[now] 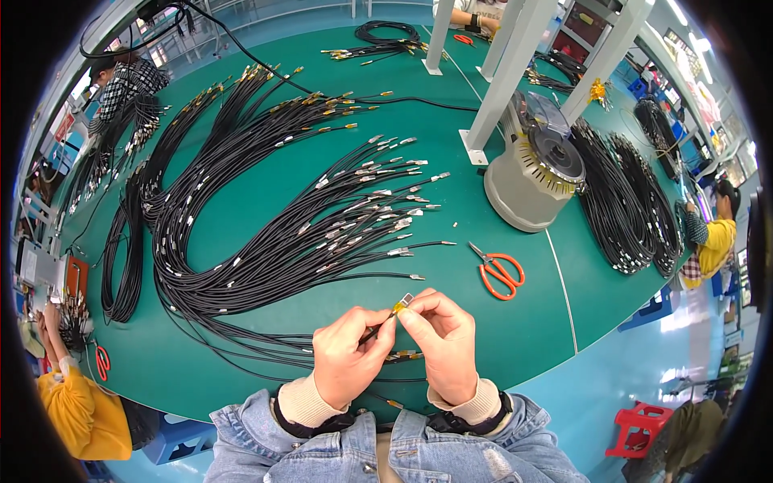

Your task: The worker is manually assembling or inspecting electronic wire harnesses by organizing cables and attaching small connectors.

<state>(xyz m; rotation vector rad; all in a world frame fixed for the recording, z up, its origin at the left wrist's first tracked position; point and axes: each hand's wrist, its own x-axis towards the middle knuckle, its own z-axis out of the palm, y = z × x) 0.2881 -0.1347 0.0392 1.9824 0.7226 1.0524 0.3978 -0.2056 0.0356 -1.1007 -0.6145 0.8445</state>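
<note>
Near the table's front edge, both my hands meet at the end of a black cable [372, 332]. Yellow tape and a small silvery connector [405, 299] show at its tip. My left hand [348, 354] is closed round the cable just below the tape. My right hand [444, 342] pinches the taped end between thumb and fingertips; its other fingers are curled in. Just beyond my hands lies a thick bundle of black cables [266, 249] with metal ends and white labels fanned to the right. A few cables with yellow-wrapped ends [403, 356] lie partly hidden behind my hands.
Orange-handled scissors [501, 278] lie right of my hands. Behind them stand a grey round tape dispenser [531, 181] and white metal posts [503, 80] on the green table [451, 322]. More cable bundles [616, 201] lie at right. Other people work around the table.
</note>
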